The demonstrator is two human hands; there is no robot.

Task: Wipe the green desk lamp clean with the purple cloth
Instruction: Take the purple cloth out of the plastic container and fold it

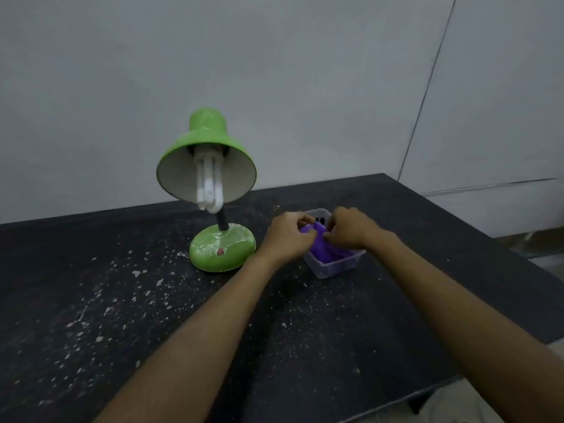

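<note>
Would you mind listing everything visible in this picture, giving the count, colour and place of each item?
desk lamp: one, green with white specks on its base, standing on the table, left of the container.
bulb: one, white, inside the lamp's shade.
cloth: one, purple, bunched in the container.
container: one, clear plastic, on the table to the right of the lamp's base.
table: one, black, strewn with white flecks, against the wall.
wall: one, pale grey, behind the table.
left hand: one, at the container's left side, fingers pinching the cloth.
right hand: one, above the container, fingers pinching the cloth.
</note>
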